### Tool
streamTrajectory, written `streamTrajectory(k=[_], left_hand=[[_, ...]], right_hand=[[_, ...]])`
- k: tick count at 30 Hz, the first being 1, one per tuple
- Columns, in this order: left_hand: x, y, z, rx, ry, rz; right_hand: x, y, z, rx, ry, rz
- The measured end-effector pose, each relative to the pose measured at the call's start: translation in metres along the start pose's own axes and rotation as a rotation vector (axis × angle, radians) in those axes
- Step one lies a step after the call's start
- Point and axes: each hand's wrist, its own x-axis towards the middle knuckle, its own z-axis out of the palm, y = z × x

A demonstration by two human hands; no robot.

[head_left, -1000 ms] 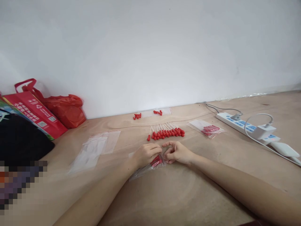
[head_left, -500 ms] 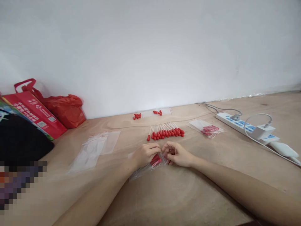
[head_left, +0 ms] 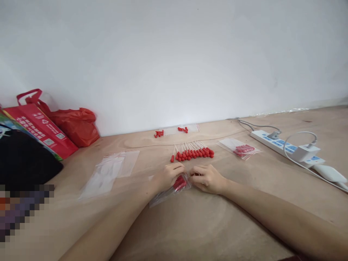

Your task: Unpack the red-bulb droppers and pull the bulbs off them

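A clear zip bag (head_left: 163, 197) with red pieces (head_left: 179, 184) inside lies on the table in front of me. My left hand (head_left: 167, 177) is closed over its upper part, fingers bent down on the plastic. At the bag's right edge, my right hand (head_left: 208, 179) pinches the plastic with curled fingers; the fingertips are partly hidden. Just beyond both hands lies a row of what look like droppers (head_left: 193, 154), thin pale stems pointing away and red bulbs towards me.
Flat clear zip bags (head_left: 106, 174) lie to the left. A filled bag (head_left: 243, 148) rests at right, near a power strip (head_left: 274, 143) with a charger (head_left: 306, 152). Small red pieces (head_left: 159, 134) lie by the wall. Red bags (head_left: 76, 125) and a black item (head_left: 27, 159) stand left.
My right hand's fingers have shifted along the bag's right edge and curled closer over it. My left hand stays on the bag with only slight movement.
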Motion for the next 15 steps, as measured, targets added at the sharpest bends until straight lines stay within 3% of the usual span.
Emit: streamTrajectory(k=[5,10,15], left_hand=[[0.0018,0.003,-0.0047,0.184,-0.115,0.091],[0.0031,0.0042,-0.0018,0.357,-0.067,0.216],[0.0053,0.0064,-0.0034,0.381,-0.078,0.295]], right_hand=[[0.0,0.0034,0.0012,-0.073,0.004,-0.037],[0.002,0.0014,0.001,-0.107,-0.012,-0.061],[0.0055,0.0018,-0.0026,-0.13,-0.055,-0.117]])
